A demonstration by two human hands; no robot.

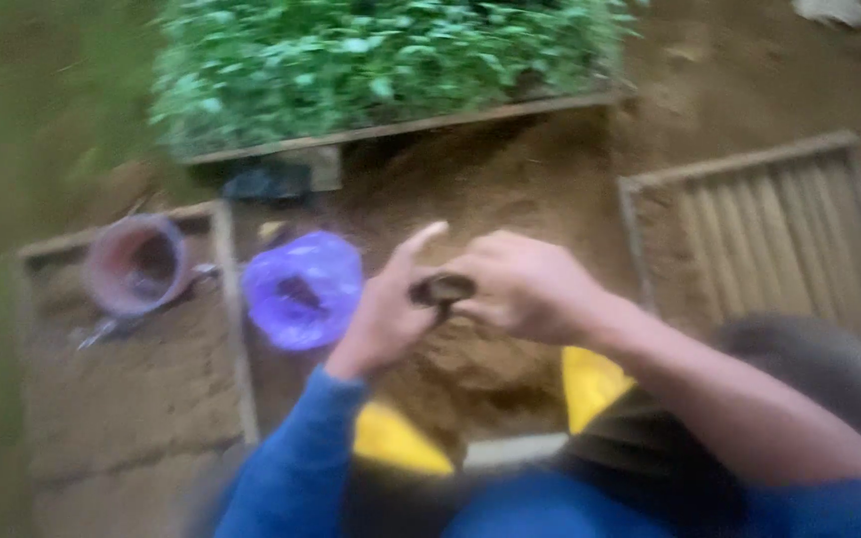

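Both the left hand [386,317] and right hand [522,287] pinch a small dark pot [441,289] above open soil [470,199].

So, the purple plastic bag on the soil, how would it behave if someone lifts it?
The purple plastic bag looks thin and crumpled, so it would probably be floppy and sag. It seems to hold only a small dark lump, so likely light. Its mouth lies open, so the contents might spill. The picture is blurred, so this is uncertain.
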